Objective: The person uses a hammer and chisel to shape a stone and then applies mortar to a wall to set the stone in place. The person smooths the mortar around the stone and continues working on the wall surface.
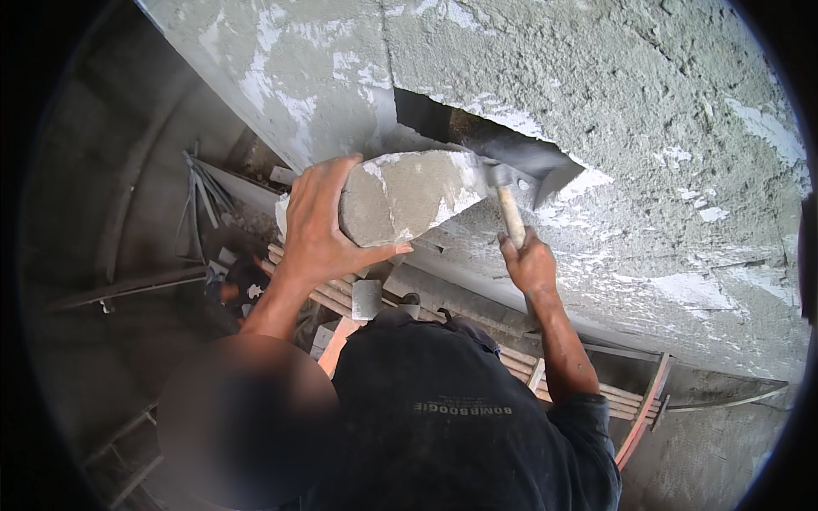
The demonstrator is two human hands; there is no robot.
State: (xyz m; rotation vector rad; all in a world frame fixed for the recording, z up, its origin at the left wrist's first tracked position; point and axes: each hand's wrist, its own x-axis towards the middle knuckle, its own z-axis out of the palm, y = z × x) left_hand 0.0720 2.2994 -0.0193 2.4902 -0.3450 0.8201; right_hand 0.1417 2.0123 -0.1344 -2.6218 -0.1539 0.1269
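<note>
My left hand point(318, 226) grips the left end of a rough grey masonry block point(413, 192), thumb along its lower edge and fingers over the far side. White patches mark the block's surface. My right hand point(532, 266) is closed round the pale wooden handle of a short tool point(510, 213). The tool's metal head is smeared by motion beside the block's right end, so its exact kind is unclear. Just beyond both hands, a dark jagged hole point(486, 129) opens in a grey plastered wall point(613, 102). The block partly covers the hole's lower left edge.
Wooden poles point(605, 396) and planks form scaffolding below me. A grey metal container point(366, 300) stands near my body. Down to the left is another person point(243, 285), near loose boards and rods point(203, 192). The wall's edge slants across the upper left.
</note>
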